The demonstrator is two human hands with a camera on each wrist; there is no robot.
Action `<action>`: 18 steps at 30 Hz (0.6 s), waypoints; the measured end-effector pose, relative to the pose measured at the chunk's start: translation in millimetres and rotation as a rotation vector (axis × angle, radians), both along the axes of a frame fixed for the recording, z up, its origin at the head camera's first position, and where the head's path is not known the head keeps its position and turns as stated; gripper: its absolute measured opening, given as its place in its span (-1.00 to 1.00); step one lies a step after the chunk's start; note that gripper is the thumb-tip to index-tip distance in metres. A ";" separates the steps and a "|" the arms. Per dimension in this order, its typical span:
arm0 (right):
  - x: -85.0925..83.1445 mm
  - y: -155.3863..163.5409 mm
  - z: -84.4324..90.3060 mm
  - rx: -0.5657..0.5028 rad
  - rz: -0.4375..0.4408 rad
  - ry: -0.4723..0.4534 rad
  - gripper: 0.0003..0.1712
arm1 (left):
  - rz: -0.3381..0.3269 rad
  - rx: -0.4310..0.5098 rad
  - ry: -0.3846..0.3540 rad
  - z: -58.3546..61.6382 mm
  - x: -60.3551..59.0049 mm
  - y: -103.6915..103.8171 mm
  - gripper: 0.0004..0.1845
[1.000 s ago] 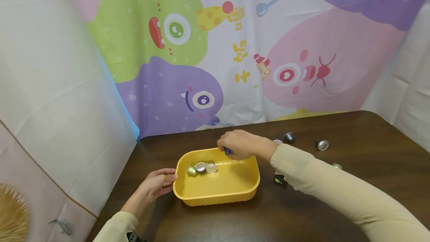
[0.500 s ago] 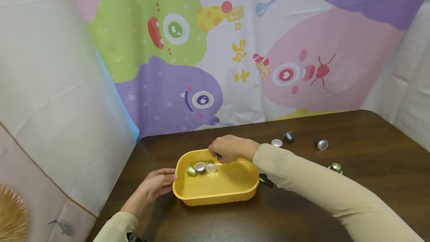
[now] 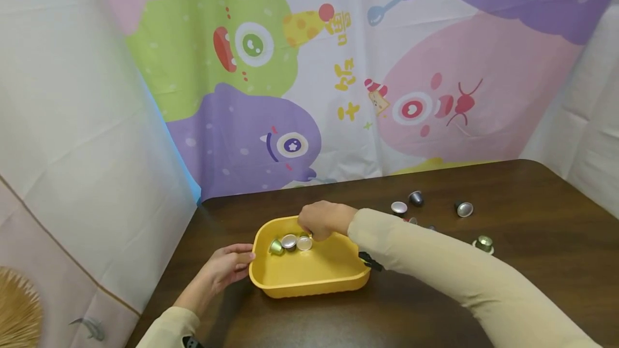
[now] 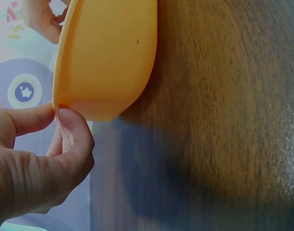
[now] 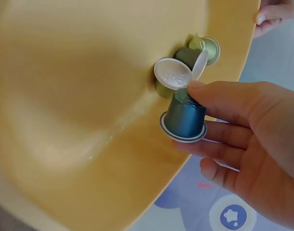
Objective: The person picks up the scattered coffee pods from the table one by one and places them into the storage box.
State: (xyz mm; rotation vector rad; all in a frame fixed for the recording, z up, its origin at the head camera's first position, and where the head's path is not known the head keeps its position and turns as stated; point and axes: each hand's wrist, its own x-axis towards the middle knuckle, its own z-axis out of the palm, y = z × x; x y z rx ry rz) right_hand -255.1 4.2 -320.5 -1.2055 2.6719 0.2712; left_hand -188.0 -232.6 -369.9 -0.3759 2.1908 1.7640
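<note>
A yellow plastic tub [image 3: 309, 288] stands on the dark wooden table [image 3: 532, 187]. My left hand [image 3: 244, 256] pinches the tub's left rim [image 4: 56, 107] between thumb and fingers. My right hand [image 3: 309, 232] reaches over the tub's back left part and holds a blue capsule [image 5: 184, 118] between thumb and fingers, foil side towards the palm. The capsule hangs just beside a cluster of three capsules in the tub: a green one [image 3: 276, 246] and two showing silver foil [image 3: 289, 240] [image 3: 304, 243]. In the right wrist view the blue capsule almost touches the foil-topped one [image 5: 173, 74].
Several loose capsules lie on the table to the right of the tub: a silver one [image 3: 398, 207], a dark one [image 3: 415, 197], another [image 3: 464, 209] and a greenish one [image 3: 484, 243]. A cartoon backdrop hangs behind the table, and a white cloth wall stands at its left.
My right hand has moved left and down into the tub with the blue capsule, up to the capsule cluster. My left hand has stayed on the rim.
</note>
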 end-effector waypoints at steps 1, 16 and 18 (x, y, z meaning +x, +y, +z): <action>-0.2 -2.3 -0.9 0.017 0.005 0.007 -0.66 | 0.001 0.000 0.000 0.1 0.1 -0.2 -0.56; 5.6 -19.4 -14.8 0.216 -0.012 0.149 -0.71 | -0.003 0.012 0.002 -0.6 -0.1 -0.3 -0.57; 5.6 -19.4 -15.6 0.218 -0.012 0.160 -0.70 | 0.001 0.011 0.001 -0.5 -0.1 -0.3 -0.57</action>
